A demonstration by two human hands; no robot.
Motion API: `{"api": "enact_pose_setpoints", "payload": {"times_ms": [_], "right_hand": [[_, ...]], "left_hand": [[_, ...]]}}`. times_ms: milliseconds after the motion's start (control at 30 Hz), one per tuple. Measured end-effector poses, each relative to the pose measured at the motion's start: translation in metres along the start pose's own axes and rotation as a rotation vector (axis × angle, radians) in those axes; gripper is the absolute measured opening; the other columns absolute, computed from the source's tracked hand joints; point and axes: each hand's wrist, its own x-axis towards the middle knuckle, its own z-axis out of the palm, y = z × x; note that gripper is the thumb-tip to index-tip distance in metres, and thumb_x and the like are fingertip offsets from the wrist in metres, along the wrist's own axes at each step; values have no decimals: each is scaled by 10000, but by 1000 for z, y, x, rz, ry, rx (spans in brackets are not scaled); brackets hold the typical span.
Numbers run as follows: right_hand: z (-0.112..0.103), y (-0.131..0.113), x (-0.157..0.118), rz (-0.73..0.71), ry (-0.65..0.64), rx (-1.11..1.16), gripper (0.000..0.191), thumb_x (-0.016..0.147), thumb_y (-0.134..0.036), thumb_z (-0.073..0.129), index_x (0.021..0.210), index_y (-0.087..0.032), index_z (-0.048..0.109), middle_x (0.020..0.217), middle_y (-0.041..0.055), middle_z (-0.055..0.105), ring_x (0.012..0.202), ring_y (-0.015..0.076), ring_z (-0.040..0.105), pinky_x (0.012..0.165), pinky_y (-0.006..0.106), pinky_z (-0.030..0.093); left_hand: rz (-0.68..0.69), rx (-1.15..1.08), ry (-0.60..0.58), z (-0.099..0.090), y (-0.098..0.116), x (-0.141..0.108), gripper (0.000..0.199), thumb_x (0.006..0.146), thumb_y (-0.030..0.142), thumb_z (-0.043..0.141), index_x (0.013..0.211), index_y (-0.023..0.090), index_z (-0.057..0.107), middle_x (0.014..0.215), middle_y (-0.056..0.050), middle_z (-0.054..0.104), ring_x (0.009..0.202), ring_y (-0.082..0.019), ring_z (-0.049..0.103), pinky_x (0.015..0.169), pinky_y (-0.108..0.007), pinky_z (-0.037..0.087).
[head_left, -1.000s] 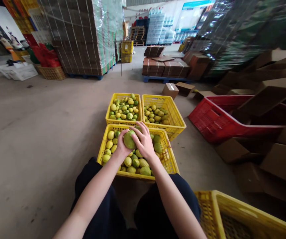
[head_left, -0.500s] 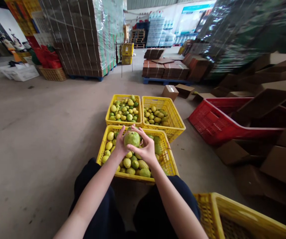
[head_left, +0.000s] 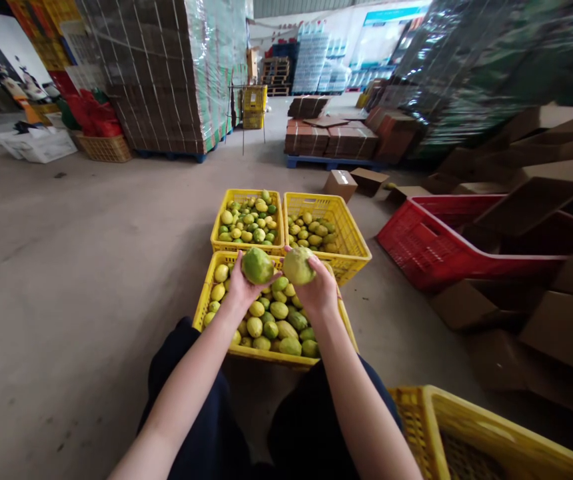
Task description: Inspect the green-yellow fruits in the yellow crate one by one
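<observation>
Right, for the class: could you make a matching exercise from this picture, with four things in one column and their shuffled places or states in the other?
Column one
1. Left hand
2. Right hand
3. Red crate
4. Strapped cardboard stack

Column two
A. On a blue pallet
B. Holding a paler, yellowish-green fruit
C. To the right of the yellow fruit crates
D. Holding a darker green fruit

Right pairs: 1-D, 2-B, 3-C, 4-A

No writing can be read; the blue banner (head_left: 395, 13) is too blurred
</observation>
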Motion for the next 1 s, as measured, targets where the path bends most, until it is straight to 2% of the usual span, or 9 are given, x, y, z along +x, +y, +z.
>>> {"api": "enact_pose_setpoints", "payload": {"times_ms": [133, 267, 333, 400, 567, 633, 767, 900, 1000], "right_hand": [[-1, 4, 5, 48, 144, 63, 127, 821, -185, 538, 840, -177, 663, 740, 12, 736, 629, 164, 705, 570, 264, 596], [0, 6, 8, 110, 216, 73, 84, 854, -225, 567, 800, -196, 624, 662, -10, 708, 544, 166, 679, 522, 286, 597], [1, 6, 8, 122, 226, 75, 75, 858, -234, 592, 793, -201, 611, 651, -12, 705, 525, 160, 672, 499, 270, 587], [2, 7, 7, 135, 218, 66, 64, 853, -223, 611, 796, -197, 610, 641, -10, 703, 507, 156, 664, 466, 251, 567], [4, 6, 4, 187, 172, 37, 119, 874, -246, 558, 781, -194, 611, 608, 4, 698, 480, 178, 659, 393, 257, 521], [4, 7, 4, 187, 202, 22, 159, 889, -275, 531, 790, -189, 620, 604, 10, 700, 476, 179, 659, 383, 255, 512], [1, 11, 9, 180, 302, -33, 179, 899, -276, 531, 788, -173, 627, 574, -2, 687, 439, 155, 636, 364, 225, 492], [-2, 19, 15, 193, 330, -71, 165, 924, -263, 535, 815, -179, 624, 577, -30, 689, 417, 123, 608, 401, 207, 525], [-4, 25, 18, 209, 350, -84, 150, 935, -245, 527, 833, -186, 620, 570, -44, 687, 416, 113, 600, 469, 215, 571]], "left_hand": [[-7, 20, 139, -14, -2, 8, 313, 990, 331, 368, 952, 177, 638, 810, -85, 695, 744, -213, 694, 724, -383, 615], [84, 58, 240, -18, 3, 6, 217, 919, 386, 529, 991, 207, 629, 903, -63, 680, 785, -210, 686, 729, -396, 615], [100, 73, 229, -15, 6, 3, 235, 850, 416, 647, 993, 230, 625, 909, -49, 673, 781, -207, 679, 733, -401, 616], [87, 70, 188, -11, 8, 2, 260, 822, 417, 692, 998, 237, 628, 862, -38, 667, 743, -194, 672, 715, -372, 615], [26, 72, 73, -12, 5, 7, 304, 953, 417, 470, 1030, 187, 653, 780, -78, 684, 692, -190, 688, 638, -294, 592], [6, 86, 74, -14, 3, 10, 320, 981, 348, 393, 1024, 175, 658, 772, -94, 696, 694, -188, 695, 623, -278, 586], [-31, 72, 90, -16, 2, 11, 310, 980, 286, 376, 1040, 170, 657, 782, -97, 710, 707, -190, 695, 630, -285, 590], [2, 68, 123, -13, 6, 7, 344, 920, 463, 519, 1087, 187, 638, 842, -92, 701, 748, -224, 698, 675, -348, 605], [34, 89, 165, -12, 8, 4, 344, 861, 484, 617, 1067, 208, 637, 799, -60, 678, 698, -200, 680, 645, -310, 595]]}}
